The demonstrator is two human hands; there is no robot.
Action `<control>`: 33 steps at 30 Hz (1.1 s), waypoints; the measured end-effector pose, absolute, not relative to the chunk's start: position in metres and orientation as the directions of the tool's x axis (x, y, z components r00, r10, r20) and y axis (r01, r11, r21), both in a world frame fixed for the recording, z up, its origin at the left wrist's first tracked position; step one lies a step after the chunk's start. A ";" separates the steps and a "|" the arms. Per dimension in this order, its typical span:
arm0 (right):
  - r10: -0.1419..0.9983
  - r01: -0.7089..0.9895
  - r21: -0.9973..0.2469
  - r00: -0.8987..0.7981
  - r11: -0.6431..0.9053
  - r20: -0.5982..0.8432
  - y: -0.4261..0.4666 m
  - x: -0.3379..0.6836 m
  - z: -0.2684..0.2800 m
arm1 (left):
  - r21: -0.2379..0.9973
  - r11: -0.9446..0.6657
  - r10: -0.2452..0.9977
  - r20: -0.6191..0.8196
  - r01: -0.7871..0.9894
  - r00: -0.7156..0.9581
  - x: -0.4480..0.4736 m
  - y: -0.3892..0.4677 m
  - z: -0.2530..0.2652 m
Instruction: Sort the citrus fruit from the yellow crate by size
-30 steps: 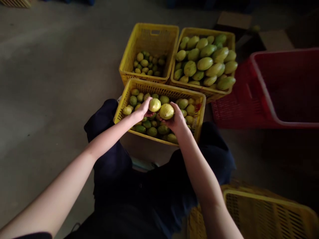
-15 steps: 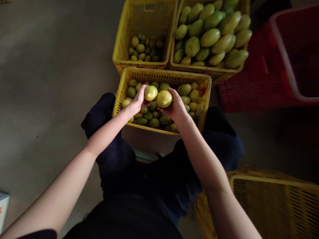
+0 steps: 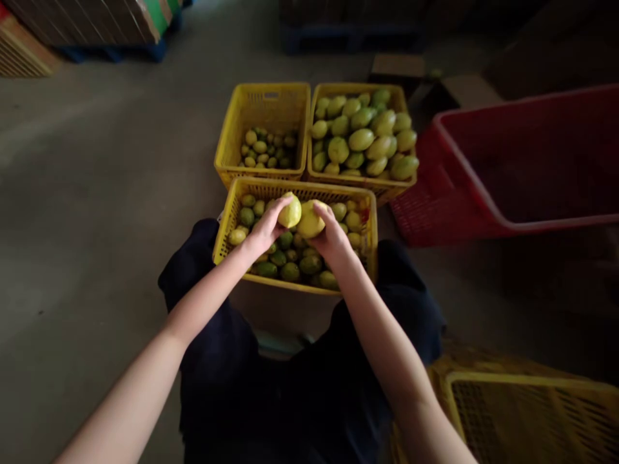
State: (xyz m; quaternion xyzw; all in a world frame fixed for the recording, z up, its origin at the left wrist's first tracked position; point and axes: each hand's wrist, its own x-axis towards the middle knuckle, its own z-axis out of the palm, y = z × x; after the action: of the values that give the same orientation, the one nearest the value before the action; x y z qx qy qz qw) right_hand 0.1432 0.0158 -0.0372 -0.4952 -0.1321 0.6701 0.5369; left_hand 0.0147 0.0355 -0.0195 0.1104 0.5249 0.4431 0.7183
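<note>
Closed around a yellow lemon (image 3: 291, 211), my left hand (image 3: 267, 227) is above the near yellow crate (image 3: 300, 187). My right hand (image 3: 332, 237) grips a second, larger-looking yellow lemon (image 3: 309, 221) just beside the first. The two fruits are very close together; whether they touch I cannot tell. Beneath both hands, green and yellow lemons (image 3: 290, 271) cover the crate's bottom, partly hidden by my hands and forearms. The crate stands on the floor between my knees.
Behind it stand a yellow crate (image 3: 224, 138) with small lemons low inside and another (image 3: 311, 138) heaped with larger ones. A red crate (image 3: 428, 206) is at the right, a yellow crate (image 3: 522, 381) near my right elbow. Blue pallets (image 3: 113, 53) lie farther back.
The view has tilted up, so the crates appear lower and smaller and pallets show at the back. Both hands still hold their lemons, which have turned slightly in the fingers.
</note>
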 end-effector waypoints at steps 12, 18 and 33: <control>0.940 -0.642 -0.734 0.059 -0.222 -0.336 0.016 0.152 -0.039 | 0.388 0.403 0.818 -0.559 -0.829 0.136 0.010 0.038 -0.007; 0.912 -0.675 -0.676 0.011 -0.296 -0.410 0.016 0.153 -0.033 | 0.357 0.421 0.841 -0.499 -0.834 0.211 0.003 0.033 -0.007; 0.861 -0.659 -0.744 0.312 -0.108 -0.401 0.006 0.139 -0.048 | 0.869 0.243 0.936 -0.327 -0.432 -0.130 0.027 0.015 -0.028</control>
State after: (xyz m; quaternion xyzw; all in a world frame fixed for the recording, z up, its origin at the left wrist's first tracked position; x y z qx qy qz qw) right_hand 0.1393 0.0061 -0.0479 -0.4707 -0.1073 0.5764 0.6593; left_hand 0.0270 0.0147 -0.0284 0.2521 0.5002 0.5612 0.6093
